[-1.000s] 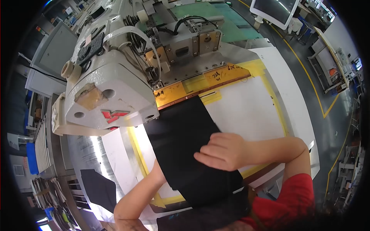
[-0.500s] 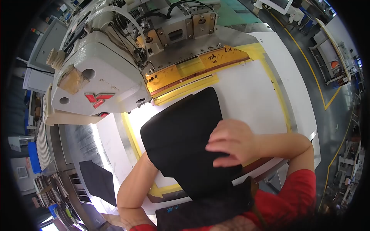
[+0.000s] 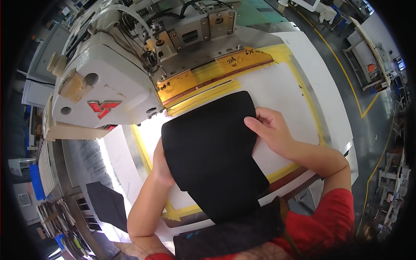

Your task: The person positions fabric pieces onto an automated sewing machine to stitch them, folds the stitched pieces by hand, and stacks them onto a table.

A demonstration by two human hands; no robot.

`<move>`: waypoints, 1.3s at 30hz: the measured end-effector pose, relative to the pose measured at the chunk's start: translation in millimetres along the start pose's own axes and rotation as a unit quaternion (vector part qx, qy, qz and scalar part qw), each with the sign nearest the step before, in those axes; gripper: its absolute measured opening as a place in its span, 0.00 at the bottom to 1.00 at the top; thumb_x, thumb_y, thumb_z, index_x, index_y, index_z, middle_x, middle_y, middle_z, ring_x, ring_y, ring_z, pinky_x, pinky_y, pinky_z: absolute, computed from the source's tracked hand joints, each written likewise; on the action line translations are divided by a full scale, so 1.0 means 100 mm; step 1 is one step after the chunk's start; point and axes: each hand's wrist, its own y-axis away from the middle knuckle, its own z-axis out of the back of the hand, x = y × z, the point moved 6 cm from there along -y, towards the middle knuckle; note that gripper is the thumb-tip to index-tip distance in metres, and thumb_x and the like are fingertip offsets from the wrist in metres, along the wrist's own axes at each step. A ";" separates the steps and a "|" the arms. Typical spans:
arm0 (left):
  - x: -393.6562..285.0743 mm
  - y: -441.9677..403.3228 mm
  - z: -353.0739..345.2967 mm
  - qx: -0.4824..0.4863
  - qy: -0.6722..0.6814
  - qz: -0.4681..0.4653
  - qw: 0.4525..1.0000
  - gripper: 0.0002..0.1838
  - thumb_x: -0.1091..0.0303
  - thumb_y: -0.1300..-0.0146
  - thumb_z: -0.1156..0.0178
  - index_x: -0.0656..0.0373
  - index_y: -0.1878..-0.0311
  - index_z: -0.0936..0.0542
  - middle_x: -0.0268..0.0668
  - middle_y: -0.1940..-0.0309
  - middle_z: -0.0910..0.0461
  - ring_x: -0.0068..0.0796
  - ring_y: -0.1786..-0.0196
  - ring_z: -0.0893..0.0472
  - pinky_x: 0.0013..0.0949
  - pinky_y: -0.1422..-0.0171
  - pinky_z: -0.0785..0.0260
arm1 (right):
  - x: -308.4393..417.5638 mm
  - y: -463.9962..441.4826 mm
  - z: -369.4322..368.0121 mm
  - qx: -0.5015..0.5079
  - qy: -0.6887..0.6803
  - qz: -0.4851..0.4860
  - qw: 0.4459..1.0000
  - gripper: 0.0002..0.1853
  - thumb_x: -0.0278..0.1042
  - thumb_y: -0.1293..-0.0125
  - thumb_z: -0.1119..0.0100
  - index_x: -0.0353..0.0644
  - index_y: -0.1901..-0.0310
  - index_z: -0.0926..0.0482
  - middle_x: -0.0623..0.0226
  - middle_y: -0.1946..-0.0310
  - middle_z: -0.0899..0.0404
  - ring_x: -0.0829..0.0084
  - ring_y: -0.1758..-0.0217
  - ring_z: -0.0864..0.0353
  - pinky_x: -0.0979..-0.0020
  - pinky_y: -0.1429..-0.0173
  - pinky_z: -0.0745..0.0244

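Right hand (image 3: pixel 273 129) pinches the black cloth (image 3: pixel 210 145) at its edge — apparently to spread it; left hand (image 3: pixel 162 166) sits partly beneath — grip hidden, cannot tell.

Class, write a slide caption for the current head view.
Right hand pinching a broad black cloth panel, left hand at its opposite side, near a white machine head with red emblem.
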 end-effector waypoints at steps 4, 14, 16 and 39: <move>0.00 0.19 -0.06 -0.103 -0.174 0.005 0.979 0.25 0.63 0.26 0.44 0.63 0.30 0.31 0.42 0.39 0.22 0.34 0.40 0.22 0.33 0.34 0.30 | -0.08 0.09 0.05 -0.041 -0.058 -0.046 0.996 0.14 0.39 0.27 0.39 0.39 0.69 0.22 0.72 0.76 0.22 0.85 0.77 0.30 0.77 0.73 0.36; -0.16 0.48 -0.47 -0.151 -0.831 -0.390 0.366 0.24 0.79 0.48 0.30 0.57 0.46 0.22 0.40 0.57 0.23 0.40 0.57 0.20 0.37 0.51 0.27 | 0.70 0.10 -0.08 0.011 0.458 0.344 0.820 0.09 0.33 0.42 0.28 0.43 0.69 0.22 0.68 0.72 0.24 0.65 0.71 0.23 0.68 0.67 0.29; 0.05 0.41 -0.59 -0.047 -0.849 -0.377 0.367 0.19 0.79 0.49 0.30 0.57 0.52 0.20 0.39 0.56 0.23 0.41 0.57 0.21 0.38 0.53 0.29 | 0.66 -0.04 -0.33 0.044 0.470 0.405 0.783 0.10 0.33 0.44 0.27 0.45 0.67 0.21 0.69 0.66 0.23 0.65 0.65 0.22 0.66 0.60 0.27; 0.28 0.15 -0.58 -0.034 -0.881 -0.332 0.336 0.20 0.75 0.52 0.33 0.55 0.51 0.20 0.37 0.60 0.26 0.37 0.62 0.24 0.39 0.59 0.32 | 0.17 -0.46 -0.51 0.097 0.463 0.410 0.780 0.14 0.35 0.44 0.28 0.46 0.58 0.22 0.71 0.57 0.26 0.66 0.52 0.24 0.64 0.49 0.26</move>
